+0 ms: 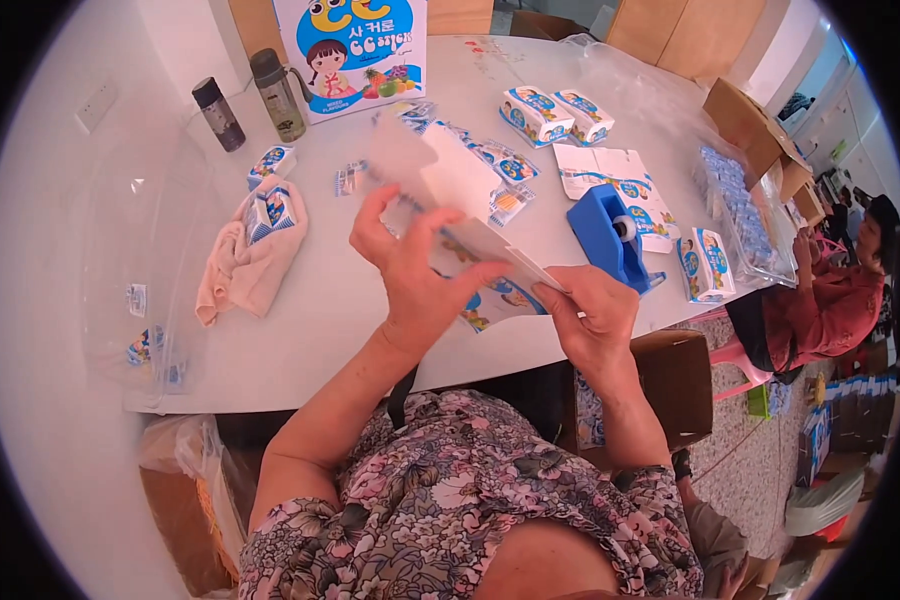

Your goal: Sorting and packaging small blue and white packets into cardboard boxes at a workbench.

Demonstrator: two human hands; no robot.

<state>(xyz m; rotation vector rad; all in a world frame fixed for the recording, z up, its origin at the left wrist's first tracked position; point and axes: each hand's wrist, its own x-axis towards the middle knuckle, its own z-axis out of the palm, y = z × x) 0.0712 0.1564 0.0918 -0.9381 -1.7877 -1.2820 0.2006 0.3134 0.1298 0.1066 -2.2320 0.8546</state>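
Note:
Above the near half of the table, both my hands hold a thin printed cardboard carton (460, 185), partly folded, its white inner side showing. Its far left flap is smeared by motion. My right hand (598, 315) pinches the carton's near right end between thumb and fingers. Bent fingers of my left hand (410, 270) grip the carton's left side, the thumb along its near edge. Just beyond lie several small printed sachets (510, 165), partly hidden by the carton. Right of it are a blue tape dispenser (598, 235) and a flat carton blank (635, 200).
Closed small boxes (535, 117) stand at the back; another box (705, 265) is near the right edge. A clear tray (770, 265) holds wrapped packs. Left are a pink cloth (240, 265), two bottles (280, 105) and a large printed box (360, 95). A person in red (830, 325) sits at right.

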